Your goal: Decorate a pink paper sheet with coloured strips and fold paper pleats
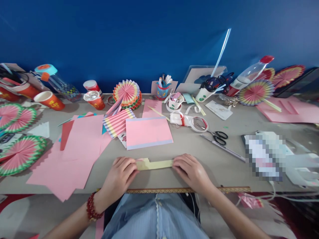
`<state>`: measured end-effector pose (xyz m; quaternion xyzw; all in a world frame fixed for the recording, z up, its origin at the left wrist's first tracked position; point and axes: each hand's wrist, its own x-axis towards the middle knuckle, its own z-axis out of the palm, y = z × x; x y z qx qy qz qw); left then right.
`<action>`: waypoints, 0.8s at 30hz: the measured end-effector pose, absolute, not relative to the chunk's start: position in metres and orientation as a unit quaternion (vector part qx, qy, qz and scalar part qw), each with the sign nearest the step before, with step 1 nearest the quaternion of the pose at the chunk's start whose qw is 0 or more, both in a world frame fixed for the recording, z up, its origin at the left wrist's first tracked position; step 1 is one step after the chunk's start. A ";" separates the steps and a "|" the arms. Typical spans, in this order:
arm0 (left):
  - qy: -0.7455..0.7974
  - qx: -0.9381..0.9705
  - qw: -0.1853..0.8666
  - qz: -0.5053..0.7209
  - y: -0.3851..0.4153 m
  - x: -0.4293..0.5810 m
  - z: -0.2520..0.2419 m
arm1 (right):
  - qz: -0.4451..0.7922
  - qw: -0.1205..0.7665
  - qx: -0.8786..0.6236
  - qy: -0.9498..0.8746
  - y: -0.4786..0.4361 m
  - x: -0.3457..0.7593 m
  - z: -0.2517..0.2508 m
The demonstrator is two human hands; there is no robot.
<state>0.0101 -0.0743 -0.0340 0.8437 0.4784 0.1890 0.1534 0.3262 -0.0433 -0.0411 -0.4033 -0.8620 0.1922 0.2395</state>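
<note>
At the near middle of the table (224,176), in the head view, I am holding a pale yellow strip (160,164) between my two hands; my left hand (119,176) is pinching its left end, my right hand (191,171) is pinching its right end, and the two hands are resting well apart, with the strip spanning the gap; whether it is touching the tabletop or hanging just above it, I cannot tell. I am gripping both ends, I would say, because such a thin thing would be curling or slipping askew with one end free; its left part is looking wider, with a small step in the far edge.

Just beyond my hands, a pink card (149,132) with lavender borders is lying flat; bare table is showing between it and the strip, probably giving my fingers room; far and left of it, a striped pleated sheet (118,122) is lying at a slant. On the left, pink sheets (72,162) are overlapping loosely, one corner poking past the near edge, seemingly within easy reach; on the right, scissors (213,133) and a slim tool (226,150) are lying close together, apparently handy for my right side; far in the middle, a blue-and-red cup (162,91) is holding pens upright, likely saving space.
</note>
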 end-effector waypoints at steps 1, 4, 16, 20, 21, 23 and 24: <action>0.479 0.842 0.154 0.193 -0.075 0.010 -0.035 | 0.193 0.238 -0.403 -0.862 -0.043 0.326 -0.041; 0.477 0.843 0.146 0.200 -0.075 0.011 -0.036 | 0.182 0.245 -0.394 -0.867 -0.043 0.327 -0.043; 0.409 0.887 0.107 0.184 -0.067 0.031 -0.036 | 0.132 0.231 -0.335 -0.904 -0.039 0.318 -0.045; 0.403 0.894 0.105 0.167 -0.066 0.032 -0.036 | 0.114 0.222 -0.319 -0.914 -0.036 0.309 -0.048; 0.404 0.893 0.107 0.166 -0.066 0.032 -0.036 | 0.116 0.220 -0.321 -0.914 -0.036 0.308 -0.049; 0.408 0.891 0.107 0.169 -0.067 0.031 -0.036 | 0.118 0.213 -0.324 -0.914 -0.036 0.308 -0.051; 0.411 0.889 0.107 0.173 -0.067 0.031 -0.037 | 0.116 0.212 -0.324 -0.915 -0.036 0.309 -0.051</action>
